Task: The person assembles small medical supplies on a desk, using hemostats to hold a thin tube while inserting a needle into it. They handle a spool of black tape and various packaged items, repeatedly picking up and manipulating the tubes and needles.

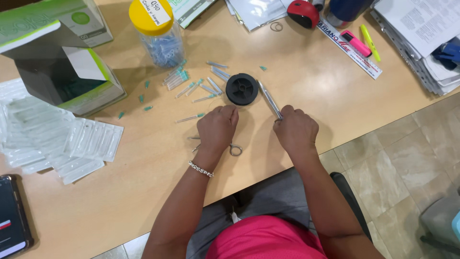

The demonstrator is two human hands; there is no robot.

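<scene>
A clear jar [159, 36] with a yellow lid holds thin blue tubes. An open grey and green box [67, 79] looks dark inside. The right hand [296, 130] has its fingers clamped on a long shiny metal tool [269, 100], which points up past a round black spool [242, 89]. The left hand [218, 127] is curled shut just below the spool; what it grips cannot be seen. Small scissors [230, 148] lie under its wrist.
</scene>
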